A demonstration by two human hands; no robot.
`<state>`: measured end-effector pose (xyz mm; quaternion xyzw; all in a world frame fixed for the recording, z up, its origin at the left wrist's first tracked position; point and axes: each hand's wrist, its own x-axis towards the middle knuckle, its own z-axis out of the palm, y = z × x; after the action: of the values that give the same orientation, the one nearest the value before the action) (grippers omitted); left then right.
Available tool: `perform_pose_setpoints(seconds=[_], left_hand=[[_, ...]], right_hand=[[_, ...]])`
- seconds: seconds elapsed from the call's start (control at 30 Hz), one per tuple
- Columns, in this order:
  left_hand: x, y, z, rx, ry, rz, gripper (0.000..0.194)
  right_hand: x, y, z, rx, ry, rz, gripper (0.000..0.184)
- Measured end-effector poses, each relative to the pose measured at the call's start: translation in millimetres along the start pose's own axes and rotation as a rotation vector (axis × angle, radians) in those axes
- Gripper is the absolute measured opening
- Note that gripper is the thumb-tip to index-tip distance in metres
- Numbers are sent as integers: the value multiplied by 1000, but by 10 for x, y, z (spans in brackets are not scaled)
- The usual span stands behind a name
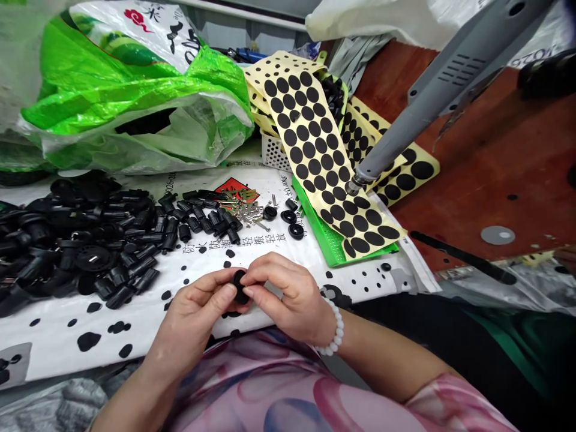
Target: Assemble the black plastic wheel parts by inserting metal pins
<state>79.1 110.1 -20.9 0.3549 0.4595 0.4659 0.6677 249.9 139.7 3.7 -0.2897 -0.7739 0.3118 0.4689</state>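
Observation:
A round black plastic part point(240, 289) is held between both hands, low over the front of the table. My left hand point(202, 306) pinches its left side between thumb and fingers. From the right, my right hand point(288, 294) closes thumb and forefinger on its edge; whether something small sits in that pinch is hidden. Beyond the hands lie several black ring-shaped parts point(296, 231) and a scatter of small metal strips point(245, 207). To their left spreads a big heap of black cylindrical plastic parts point(121, 240).
Sheets of round black stickers point(310, 138) lean over a green tray point(330, 255) and a white basket point(274, 151). A grey power screwdriver point(405, 114) hangs down at the right. Green plastic sacking point(135, 102) fills the back left. A white printed sheet point(148, 336) covers the table.

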Motion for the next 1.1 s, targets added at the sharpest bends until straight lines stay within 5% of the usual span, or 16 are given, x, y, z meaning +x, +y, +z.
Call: perform_pose_setpoints(seconds=[0.2, 0.4, 0.53, 1.1], left_hand=[[-62, 102, -78, 374, -157, 138, 34], [-46, 102, -83, 868, -96, 421, 23], [-52, 130, -65, 880, -95, 421, 22], [-4, 28, -64, 841, -44, 701, 15]], right_hand=[[30, 27, -36, 2, -69, -67, 11], [57, 18, -69, -36, -136, -97, 13], [108, 25, -137, -55, -290, -180, 44], [64, 63, -76, -2, -252, -212, 42]])
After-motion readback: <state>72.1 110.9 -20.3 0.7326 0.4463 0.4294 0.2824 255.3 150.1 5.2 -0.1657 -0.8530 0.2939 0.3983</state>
